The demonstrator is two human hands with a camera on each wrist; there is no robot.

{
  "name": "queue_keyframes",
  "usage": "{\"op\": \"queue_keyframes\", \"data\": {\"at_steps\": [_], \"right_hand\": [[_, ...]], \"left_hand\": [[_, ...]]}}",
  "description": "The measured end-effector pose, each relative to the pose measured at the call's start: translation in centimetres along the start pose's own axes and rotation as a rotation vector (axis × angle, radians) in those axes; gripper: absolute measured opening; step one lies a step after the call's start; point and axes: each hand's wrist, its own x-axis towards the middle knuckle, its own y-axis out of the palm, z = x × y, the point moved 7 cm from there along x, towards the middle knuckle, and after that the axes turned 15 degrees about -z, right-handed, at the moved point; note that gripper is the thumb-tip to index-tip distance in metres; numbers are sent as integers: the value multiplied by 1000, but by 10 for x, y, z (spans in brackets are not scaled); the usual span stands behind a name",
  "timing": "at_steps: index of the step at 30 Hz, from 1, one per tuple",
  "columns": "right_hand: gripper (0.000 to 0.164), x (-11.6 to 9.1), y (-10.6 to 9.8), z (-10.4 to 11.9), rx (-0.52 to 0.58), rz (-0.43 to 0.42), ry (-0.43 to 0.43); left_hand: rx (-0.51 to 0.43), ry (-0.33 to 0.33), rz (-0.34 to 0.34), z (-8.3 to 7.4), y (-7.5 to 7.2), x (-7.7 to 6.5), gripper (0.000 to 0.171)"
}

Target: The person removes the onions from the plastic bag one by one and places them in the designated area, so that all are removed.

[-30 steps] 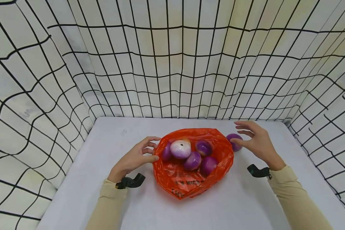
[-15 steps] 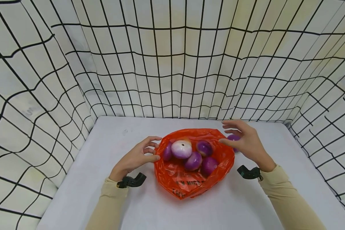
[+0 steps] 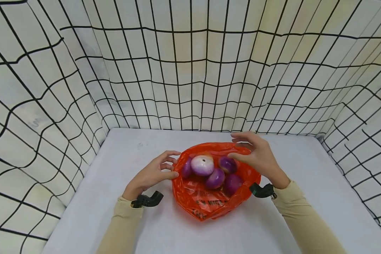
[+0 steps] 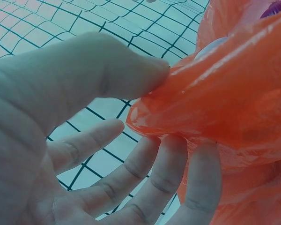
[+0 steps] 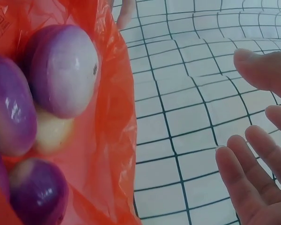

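A red plastic bag (image 3: 216, 208) with black print lies with its mouth spread wide. Several purple onions rest in it, among them a pale-topped onion (image 3: 202, 165) and a dark purple onion (image 3: 227, 165). My left hand (image 3: 150, 176) holds the bag's left side loosely, thumb on its upper surface and fingertips under the fold in the left wrist view. Over the bag's right rear rim hovers my right hand (image 3: 258, 155), thumb and fingers apart and nothing between them. Its thumb reaches towards the dark onion; contact is not plain. No onion outside the bag shows now.
All of this is on a white table (image 3: 130, 141). Whitish walls (image 3: 190, 70) crossed by black grid lines rise behind and at both sides. Each wrist carries a black camera mount (image 3: 147, 199).
My right hand has moved left, from beside the loose onion to above the bag's right part, and that onion has dropped from sight behind it. The left hand keeps its place at the bag.
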Motion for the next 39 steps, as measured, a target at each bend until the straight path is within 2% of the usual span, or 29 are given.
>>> {"op": "queue_keyframes", "data": {"at_steps": [7, 14, 20, 33, 39], "right_hand": [[59, -2, 23, 3, 32, 59, 63], [56, -5, 43, 0, 18, 77, 28], [59, -10, 58, -8, -43, 117, 56], [65, -20, 77, -21, -201, 211, 14], [70, -24, 85, -28, -189, 265, 56]], "left_hand": [[9, -1, -3, -1, 0, -1, 67], [6, -7, 0, -2, 2, 0, 66], [6, -2, 4, -1, 2, 0, 66], [23, -3, 10, -4, 2, -2, 69], [23, -4, 8, -5, 3, -2, 69]]}}
